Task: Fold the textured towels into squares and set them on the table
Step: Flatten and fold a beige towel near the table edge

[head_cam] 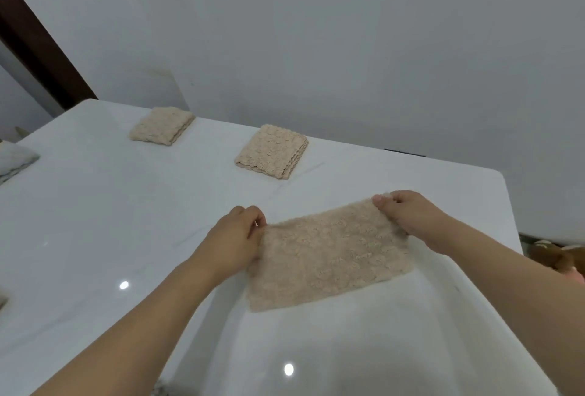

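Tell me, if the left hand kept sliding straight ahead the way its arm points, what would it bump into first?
Probably the nearer folded towel beyond the left hand, which pinches the far left corner of the flat towel. Only bare table lies between, though depth is hard to judge.

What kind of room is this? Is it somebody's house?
Probably a room in a home, though I can't be sure. There's a shiny white marble-look table against a plain grey wall, and small folded beige towels sit on it, like household laundry.
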`<state>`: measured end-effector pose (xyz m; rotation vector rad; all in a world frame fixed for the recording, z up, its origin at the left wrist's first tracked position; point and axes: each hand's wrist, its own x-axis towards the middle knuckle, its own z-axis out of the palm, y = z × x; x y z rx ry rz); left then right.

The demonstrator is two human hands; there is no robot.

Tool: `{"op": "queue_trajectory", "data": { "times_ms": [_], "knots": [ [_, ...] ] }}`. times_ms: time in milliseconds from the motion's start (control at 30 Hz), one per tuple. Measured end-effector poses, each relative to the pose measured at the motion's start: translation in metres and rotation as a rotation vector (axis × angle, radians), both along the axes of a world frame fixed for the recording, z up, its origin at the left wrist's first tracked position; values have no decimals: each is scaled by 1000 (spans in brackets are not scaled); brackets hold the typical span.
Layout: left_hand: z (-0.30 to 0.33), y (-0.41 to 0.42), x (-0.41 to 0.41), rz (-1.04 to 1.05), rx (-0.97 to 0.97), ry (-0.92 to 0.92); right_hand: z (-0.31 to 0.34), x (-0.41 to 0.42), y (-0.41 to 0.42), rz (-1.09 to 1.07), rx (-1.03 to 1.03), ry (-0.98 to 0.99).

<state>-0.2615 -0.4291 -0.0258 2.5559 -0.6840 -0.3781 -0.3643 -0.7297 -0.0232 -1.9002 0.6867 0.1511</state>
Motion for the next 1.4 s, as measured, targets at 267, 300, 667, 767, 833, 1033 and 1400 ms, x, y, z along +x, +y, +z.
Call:
{"op": "queue_trajectory", "data": {
  "times_ms": [267,300,667,767,833,1033,1400],
  "knots": [
    [-44,-25,-1,43,195,-186,-44,19,5,-99,-192,43],
    [-46,-27,2,52,235,-205,-44,20,6,-96,-227,38],
    [-36,-36,11,173,115,-122,-53,41,10,-36,-709,4],
    [-40,-50,6,203,123,-143,-63,49,11,-32,-754,42],
    [-44,-58,1,228,210,-221,-69,52,10,-21,-819,64],
    [-60,-87,-28,-161,-50,-496,-93,55,2,20,-1151,-102],
    [-89,-62,-53,-242,264,-296,-97,58,-8,38,-1024,-73]
  ]
}}
